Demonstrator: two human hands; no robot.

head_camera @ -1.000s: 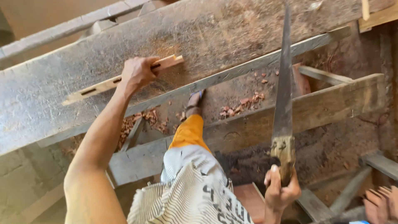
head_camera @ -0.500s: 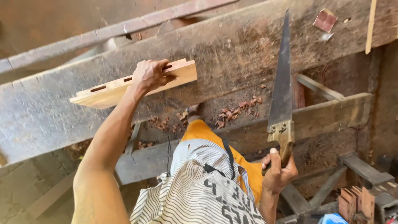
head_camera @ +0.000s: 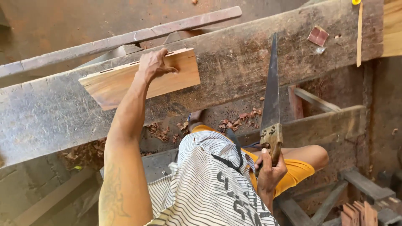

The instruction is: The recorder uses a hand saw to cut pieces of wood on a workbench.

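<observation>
The left hand (head_camera: 154,65) lies on top of a flat, light-brown rectangular wooden board (head_camera: 142,79), its fingers curled over the board's far edge where a few narrow slots are cut; the hand is pressed onto the board, gripping that edge. The board rests tilted across a broad, worn grey wooden beam that serves as the table (head_camera: 251,58). The right hand (head_camera: 270,169) is closed around the wooden handle of a long handsaw with a dark steel blade (head_camera: 273,90), held upright in front of the table, blade tip pointing away from the person and apart from the board. Reddish wood shavings (head_camera: 238,119) lie scattered below the table. A small reddish wood offcut (head_camera: 318,35) sits on the table further right, near a thin pale wooden strip (head_camera: 359,33)
</observation>
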